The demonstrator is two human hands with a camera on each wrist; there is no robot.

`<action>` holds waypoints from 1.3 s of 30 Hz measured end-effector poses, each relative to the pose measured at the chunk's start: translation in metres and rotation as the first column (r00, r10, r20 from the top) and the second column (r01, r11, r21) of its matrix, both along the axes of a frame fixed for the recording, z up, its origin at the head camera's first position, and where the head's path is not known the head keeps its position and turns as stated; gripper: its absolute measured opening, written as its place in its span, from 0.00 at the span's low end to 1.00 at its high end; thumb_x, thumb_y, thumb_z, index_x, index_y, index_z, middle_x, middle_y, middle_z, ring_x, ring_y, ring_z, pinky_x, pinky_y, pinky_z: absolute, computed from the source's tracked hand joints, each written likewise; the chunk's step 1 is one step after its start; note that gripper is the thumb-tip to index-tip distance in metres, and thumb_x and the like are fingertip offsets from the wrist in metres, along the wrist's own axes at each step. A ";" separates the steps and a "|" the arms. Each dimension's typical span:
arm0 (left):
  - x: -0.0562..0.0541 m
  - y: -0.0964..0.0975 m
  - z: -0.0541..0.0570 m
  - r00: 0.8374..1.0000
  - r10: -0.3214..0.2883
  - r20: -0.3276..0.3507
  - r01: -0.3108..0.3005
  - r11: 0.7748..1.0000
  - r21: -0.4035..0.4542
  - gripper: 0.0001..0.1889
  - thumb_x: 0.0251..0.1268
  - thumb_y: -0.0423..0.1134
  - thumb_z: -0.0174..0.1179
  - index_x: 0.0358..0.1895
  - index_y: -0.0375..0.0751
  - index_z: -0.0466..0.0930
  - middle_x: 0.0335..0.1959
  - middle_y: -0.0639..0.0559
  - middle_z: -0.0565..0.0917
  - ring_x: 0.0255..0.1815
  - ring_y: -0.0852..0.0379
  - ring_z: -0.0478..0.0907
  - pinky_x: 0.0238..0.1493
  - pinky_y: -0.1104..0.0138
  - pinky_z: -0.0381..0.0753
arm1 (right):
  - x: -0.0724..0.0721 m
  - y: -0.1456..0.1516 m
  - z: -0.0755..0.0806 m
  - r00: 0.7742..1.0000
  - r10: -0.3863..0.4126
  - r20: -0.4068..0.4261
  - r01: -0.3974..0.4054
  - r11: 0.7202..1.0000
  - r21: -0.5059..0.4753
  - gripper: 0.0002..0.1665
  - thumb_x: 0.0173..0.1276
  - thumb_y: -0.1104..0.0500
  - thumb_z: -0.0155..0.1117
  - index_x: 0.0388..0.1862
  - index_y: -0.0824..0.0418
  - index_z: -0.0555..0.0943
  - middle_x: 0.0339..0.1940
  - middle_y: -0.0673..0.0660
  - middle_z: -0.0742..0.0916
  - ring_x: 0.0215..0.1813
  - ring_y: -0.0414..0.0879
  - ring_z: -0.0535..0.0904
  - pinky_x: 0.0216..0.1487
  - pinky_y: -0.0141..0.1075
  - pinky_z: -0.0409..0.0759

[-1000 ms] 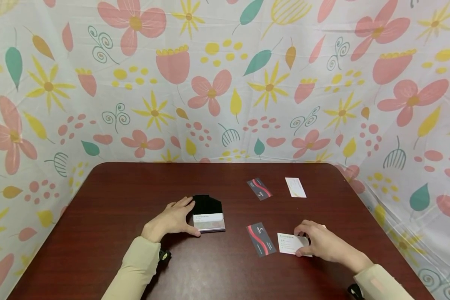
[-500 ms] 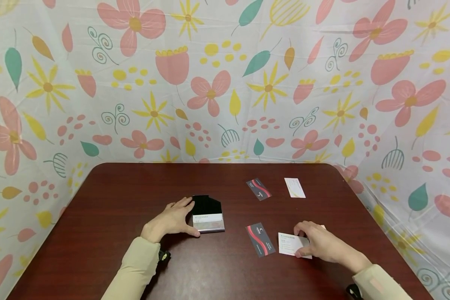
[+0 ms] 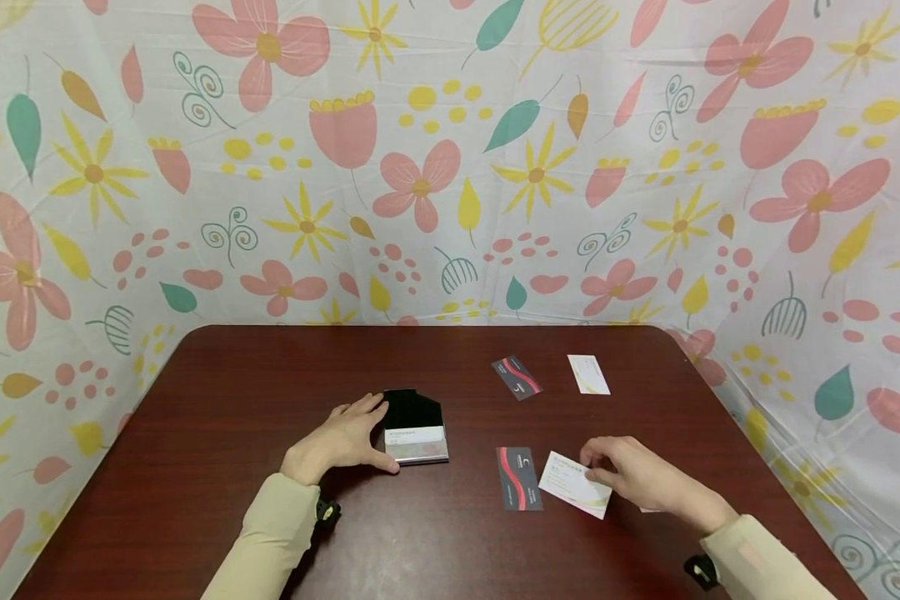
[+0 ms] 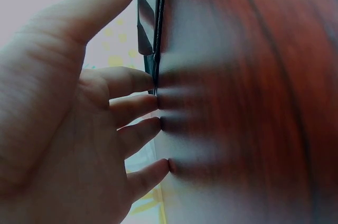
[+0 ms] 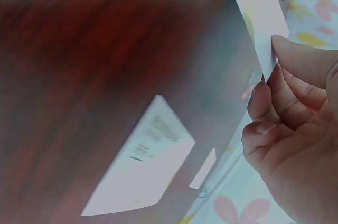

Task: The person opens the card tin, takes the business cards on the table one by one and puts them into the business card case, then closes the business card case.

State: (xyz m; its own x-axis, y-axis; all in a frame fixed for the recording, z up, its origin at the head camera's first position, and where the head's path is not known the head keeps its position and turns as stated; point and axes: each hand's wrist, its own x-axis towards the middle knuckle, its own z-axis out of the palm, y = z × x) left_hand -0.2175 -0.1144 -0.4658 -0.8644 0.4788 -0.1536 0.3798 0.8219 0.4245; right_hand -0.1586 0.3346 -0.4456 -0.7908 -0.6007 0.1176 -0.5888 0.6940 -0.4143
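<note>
My right hand (image 3: pixel 633 471) pinches a white business card (image 3: pixel 573 486) at its edge, thumb against the fingertips. In the right wrist view the held business card (image 5: pixel 260 15) is tilted up off the table. Beside my left hand (image 3: pixel 345 442) lies a business card case (image 3: pixel 414 412), its black lid folded back and white cards showing inside. My left thumb is at the case's front corner and the index finger at the lid's side; the other left fingertips (image 4: pixel 153 124) rest on the table, fingers spread. A dark card with a red wave (image 3: pixel 520 479) lies left of the held card.
Another white card (image 5: pixel 142 166) lies on the table, mostly hidden by my right hand in the head view. Farther back lie a second dark card (image 3: pixel 517 377) and a white card (image 3: pixel 588 374). A flowered cloth (image 3: pixel 450 250) hangs behind the brown table (image 3: pixel 270 358).
My right hand has lifted the white business card and turned it, uncovering a corner of another white card. The near dark card has turned slightly. The left hand stays by the case.
</note>
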 end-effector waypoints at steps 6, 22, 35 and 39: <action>-0.001 0.000 0.000 1.000 0.004 0.002 -0.004 1.000 -0.001 0.58 0.44 0.65 0.73 0.74 0.34 0.59 0.77 0.41 0.55 0.78 0.44 0.47 0.71 0.46 0.48 | -0.004 -0.006 0.015 0.999 0.035 -0.005 -0.035 0.999 -0.038 0.13 0.63 0.69 0.68 0.31 0.50 0.79 0.25 0.38 0.76 0.27 0.31 0.69 0.28 0.28 0.70; -0.001 -0.002 -0.001 1.000 -0.002 0.004 0.002 1.000 -0.012 0.57 0.45 0.64 0.73 0.75 0.34 0.59 0.77 0.40 0.54 0.78 0.43 0.47 0.71 0.46 0.48 | -0.038 -0.056 0.049 0.997 0.068 -0.039 -0.071 0.994 -0.079 0.09 0.67 0.65 0.66 0.33 0.50 0.79 0.26 0.40 0.77 0.28 0.37 0.71 0.30 0.31 0.70; 0.002 -0.001 0.001 1.000 0.003 0.005 -0.003 1.000 -0.010 0.57 0.45 0.65 0.72 0.75 0.35 0.59 0.77 0.41 0.55 0.78 0.44 0.47 0.71 0.45 0.48 | -0.059 -0.097 0.056 0.996 -0.065 0.057 0.079 0.958 -0.277 0.03 0.67 0.62 0.68 0.35 0.55 0.82 0.27 0.44 0.81 0.28 0.41 0.73 0.31 0.36 0.73; 0.001 -0.002 0.001 1.000 0.002 0.002 -0.002 1.000 -0.012 0.57 0.45 0.65 0.72 0.75 0.35 0.58 0.77 0.41 0.54 0.78 0.44 0.47 0.71 0.45 0.47 | -0.065 -0.110 0.053 0.994 -0.086 0.065 0.102 0.948 -0.302 0.02 0.67 0.61 0.68 0.34 0.56 0.82 0.27 0.45 0.81 0.29 0.42 0.73 0.30 0.35 0.72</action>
